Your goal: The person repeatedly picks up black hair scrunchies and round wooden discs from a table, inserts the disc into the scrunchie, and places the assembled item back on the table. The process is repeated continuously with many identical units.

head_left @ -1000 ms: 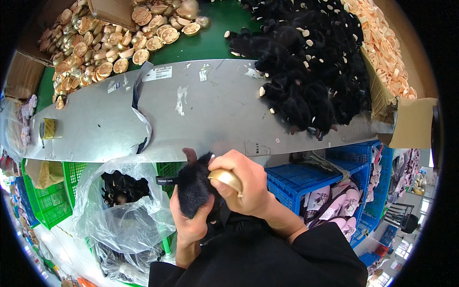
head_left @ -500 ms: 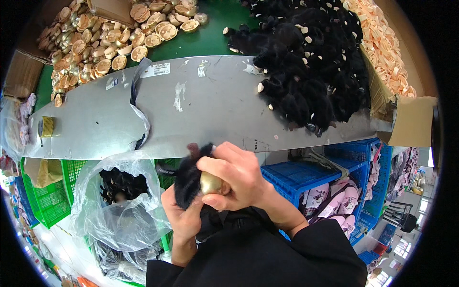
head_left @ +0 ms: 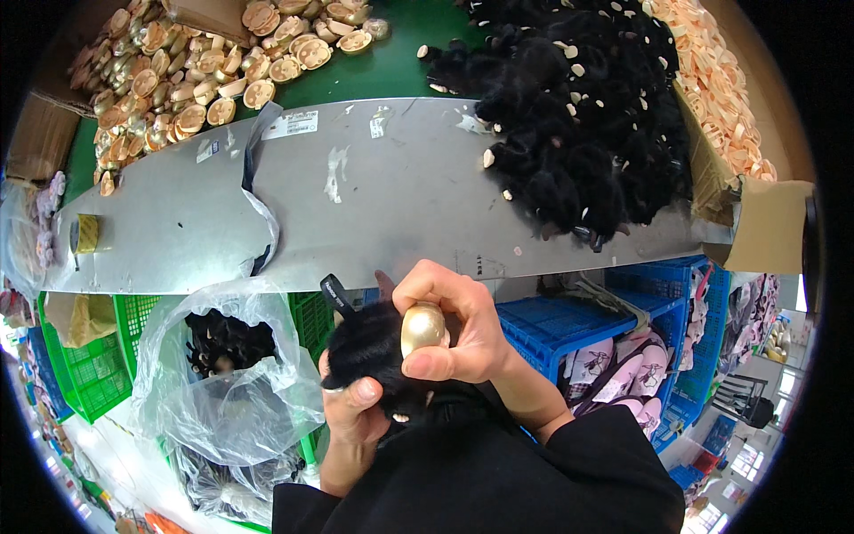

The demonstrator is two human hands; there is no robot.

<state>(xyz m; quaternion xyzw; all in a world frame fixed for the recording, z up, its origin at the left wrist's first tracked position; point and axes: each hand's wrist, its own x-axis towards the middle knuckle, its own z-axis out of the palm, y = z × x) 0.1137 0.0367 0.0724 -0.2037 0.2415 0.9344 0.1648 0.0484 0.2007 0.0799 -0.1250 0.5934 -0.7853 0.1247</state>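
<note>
A black furry plush piece with a black loop strap and a small brownish ear hangs in front of my chest. My left hand is closed round its lower left side. Between the thumb and fingers of my right hand is a shiny gold dome-shaped piece, at the right side of the plush and close against it. Whether the two are joined cannot be seen. A small pale piece shows at the plush's lower edge.
A metal-topped table bears a heap of black plush pieces and gold-and-peach domes. Peach parts fill a carton at right. Below are a plastic bag, green crates and a blue crate.
The plush has turned, with its strap now pointing up. My right hand and the gold dome have shifted slightly right, and more of the dome shows.
</note>
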